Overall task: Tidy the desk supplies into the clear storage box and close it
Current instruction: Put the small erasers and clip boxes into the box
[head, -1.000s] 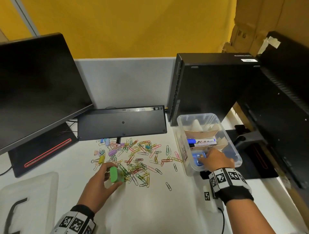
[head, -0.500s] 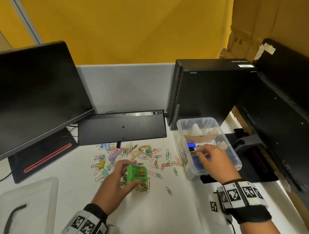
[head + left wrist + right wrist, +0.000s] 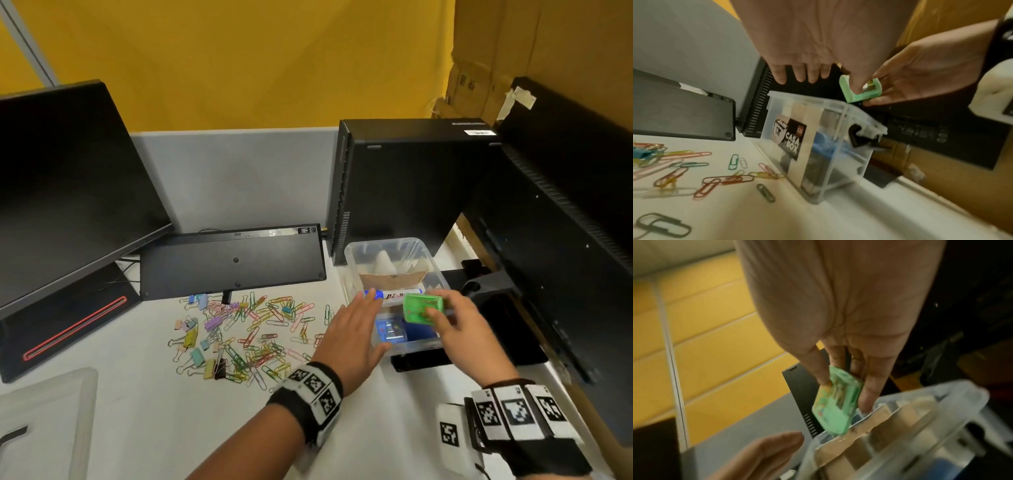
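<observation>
Two hands meet over the clear box point(image 3: 352, 260): right hand point(image 3: 459, 325) pinching green case point(image 3: 423, 306), left hand point(image 3: 349, 332) spread.

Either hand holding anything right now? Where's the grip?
The right hand pinches the green case by its opposite faces, thumb on one side, fingers on the other, above the clear box. The left hand is flat and holds nothing.

I see a white desk point(image 3: 144, 421). Left of my left hand point(image 3: 346, 337) lies a scatter of coloured paper clips point(image 3: 253, 329) mixed with binder clips point(image 3: 197, 354). The clear storage box point(image 3: 352, 263) stands under both hands, my right hand point(image 3: 460, 329) over it. Beyond the clips rests a black keyboard point(image 3: 233, 263); far left, a monitor base point(image 3: 68, 318) and a clear lid point(image 3: 44, 425).
</observation>
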Tool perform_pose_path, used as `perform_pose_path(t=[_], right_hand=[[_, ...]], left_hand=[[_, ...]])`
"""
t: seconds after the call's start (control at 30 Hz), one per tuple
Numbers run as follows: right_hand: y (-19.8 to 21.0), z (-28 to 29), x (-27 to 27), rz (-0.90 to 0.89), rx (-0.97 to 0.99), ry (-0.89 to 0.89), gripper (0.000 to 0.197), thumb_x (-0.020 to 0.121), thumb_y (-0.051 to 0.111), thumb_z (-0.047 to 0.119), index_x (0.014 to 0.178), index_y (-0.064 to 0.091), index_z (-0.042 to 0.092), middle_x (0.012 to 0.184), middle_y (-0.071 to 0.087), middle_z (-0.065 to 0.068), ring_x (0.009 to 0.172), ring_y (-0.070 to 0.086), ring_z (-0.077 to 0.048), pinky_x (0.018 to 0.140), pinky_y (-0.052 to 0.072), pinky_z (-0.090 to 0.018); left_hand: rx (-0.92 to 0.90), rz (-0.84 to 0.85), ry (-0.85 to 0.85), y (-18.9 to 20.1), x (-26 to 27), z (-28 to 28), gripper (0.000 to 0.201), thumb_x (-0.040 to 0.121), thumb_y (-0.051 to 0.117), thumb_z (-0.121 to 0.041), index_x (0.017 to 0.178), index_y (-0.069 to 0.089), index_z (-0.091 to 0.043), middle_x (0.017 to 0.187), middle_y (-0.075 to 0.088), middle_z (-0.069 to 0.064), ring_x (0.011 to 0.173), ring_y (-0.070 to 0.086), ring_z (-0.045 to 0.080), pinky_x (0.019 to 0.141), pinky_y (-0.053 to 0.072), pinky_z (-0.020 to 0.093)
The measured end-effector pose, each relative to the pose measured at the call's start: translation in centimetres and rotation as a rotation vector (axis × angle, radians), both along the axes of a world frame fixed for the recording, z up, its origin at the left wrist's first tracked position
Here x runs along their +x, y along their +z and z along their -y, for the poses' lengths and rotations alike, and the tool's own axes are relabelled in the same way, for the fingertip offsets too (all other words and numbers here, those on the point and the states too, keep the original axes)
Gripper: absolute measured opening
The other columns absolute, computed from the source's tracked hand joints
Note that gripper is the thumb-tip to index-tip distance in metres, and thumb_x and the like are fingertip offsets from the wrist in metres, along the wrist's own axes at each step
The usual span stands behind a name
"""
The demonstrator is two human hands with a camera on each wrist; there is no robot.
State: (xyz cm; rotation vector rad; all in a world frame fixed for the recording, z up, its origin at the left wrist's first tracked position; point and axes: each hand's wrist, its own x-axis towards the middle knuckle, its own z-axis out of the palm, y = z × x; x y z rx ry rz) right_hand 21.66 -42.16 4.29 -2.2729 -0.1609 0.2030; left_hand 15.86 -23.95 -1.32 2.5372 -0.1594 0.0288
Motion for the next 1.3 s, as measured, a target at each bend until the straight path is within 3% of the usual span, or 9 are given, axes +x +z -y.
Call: perform_pose_path(t=[0.13, 0.2, 0.37, 0.63, 0.9, 0.97, 1.03, 1.1, 1.3], right_hand=[[-0.5, 0.5, 0.3, 0.083, -0.27, -0.065, 0.035, 0.096, 0.048, 0.016, 0.131, 0.046, 0.018, 0.127, 0.042, -0.008, 0.096, 0.05, -0.02, 0.082, 0.043, -0.033], [-1.0, 0.0, 0.6, 0.061, -0.359, -0.074, 0.034, 0.094, 0.051, 0.017, 0.128, 0.045, 0.015, 0.125, 0.046, -0.01, 0.102, 0.055, -0.028, 0.08, 0.043, -0.036], [-2.8, -1.3, 3.0, -0.106, -0.407, -0.129, 0.031, 0.089, 0.061, 0.024, 0.114, 0.048, 0.012, 0.109, 0.061, -0.011, 0.102, 0.059, -0.032, 0.086, 0.047, -0.04], [-5.4, -1.5, 5.1, -0.17, -0.672, -0.113, 0.028, 0.089, 0.048, 0.017, 0.113, 0.058, 0.01, 0.111, 0.064, -0.016, 0.104, 0.06, -0.033, 0.088, 0.049, -0.038], [-6.2, -2.1, 5.0, -0.163, -0.717, -0.117, 0.026, 0.089, 0.048, 0.019, 0.111, 0.062, 0.012, 0.107, 0.065, -0.014, 0.099, 0.062, -0.031, 0.083, 0.049, -0.037], [-6.3, -2.1, 4.8, -0.134, -0.707, -0.127, 0.025, 0.091, 0.046, 0.018, 0.108, 0.062, 0.009, 0.104, 0.065, -0.015, 0.097, 0.062, -0.032, 0.078, 0.047, -0.036], [-6.6, -2.0, 4.5, -0.063, -0.668, -0.147, 0.024, 0.093, 0.044, 0.017, 0.104, 0.062, 0.005, 0.101, 0.065, -0.018, 0.093, 0.062, -0.034, 0.071, 0.044, -0.033], [-6.6, -1.9, 3.9, 0.069, -0.615, -0.175, 0.023, 0.093, 0.045, 0.014, 0.102, 0.061, 0.0, 0.102, 0.062, -0.02, 0.09, 0.061, -0.036, 0.07, 0.044, -0.034], [-7.2, -2.7, 1.8, 0.417, -0.529, -0.229, 0.015, 0.089, 0.054, 0.013, 0.092, 0.061, -0.001, 0.094, 0.057, -0.02, 0.088, 0.053, -0.037, 0.078, 0.045, -0.045]], left_hand=[[0.12, -0.094, -0.058, -1.9, 0.5, 0.0, 0.068, 0.095, 0.022, -0.055, 0.151, -0.003, -0.024, 0.157, -0.017, -0.009, 0.144, -0.017, 0.009, 0.12, 0.002, 0.037], [0.094, -0.088, -0.044, -2.1, 0.3, 0.3, 0.067, 0.094, 0.018, -0.055, 0.151, 0.0, -0.024, 0.157, -0.017, -0.009, 0.144, -0.015, 0.009, 0.12, 0.0, 0.034], [0.086, -0.088, 0.004, -2.2, -0.6, 1.2, 0.072, 0.089, 0.01, -0.059, 0.151, 0.003, -0.023, 0.157, -0.016, -0.009, 0.145, -0.014, 0.01, 0.117, -0.004, 0.034], [0.151, -0.109, 0.003, -2.2, -0.6, 1.3, 0.071, 0.089, 0.008, -0.059, 0.15, 0.001, -0.024, 0.158, -0.016, -0.008, 0.145, -0.014, 0.011, 0.118, -0.004, 0.038], [0.129, -0.139, -0.018, -0.8, -0.4, 0.9, 0.083, 0.081, 0.007, -0.062, 0.151, 0.004, -0.018, 0.159, -0.009, -0.004, 0.146, -0.008, 0.014, 0.115, -0.006, 0.028], [0.099, -0.14, -0.04, -0.2, -0.6, 0.1, 0.074, 0.09, 0.018, -0.058, 0.151, 0.003, -0.019, 0.159, -0.008, -0.005, 0.146, -0.004, 0.012, 0.113, -0.003, 0.025], [0.076, -0.1, -0.037, 0.0, -1.5, -1.7, 0.064, 0.099, 0.035, -0.041, 0.151, 0.004, -0.02, 0.159, -0.002, -0.007, 0.145, 0.003, 0.01, 0.115, 0.002, 0.024], [0.098, -0.058, 0.01, -0.5, -3.2, -4.4, 0.058, 0.099, 0.039, -0.029, 0.15, 0.013, -0.021, 0.159, 0.009, -0.007, 0.144, 0.013, 0.011, 0.117, 0.009, 0.025], [0.169, -0.129, 0.312, -3.2, -9.1, -15.1, 0.041, 0.095, 0.048, -0.027, 0.136, 0.044, -0.026, 0.137, 0.047, -0.009, 0.124, 0.042, 0.011, 0.107, 0.034, 0.026]])
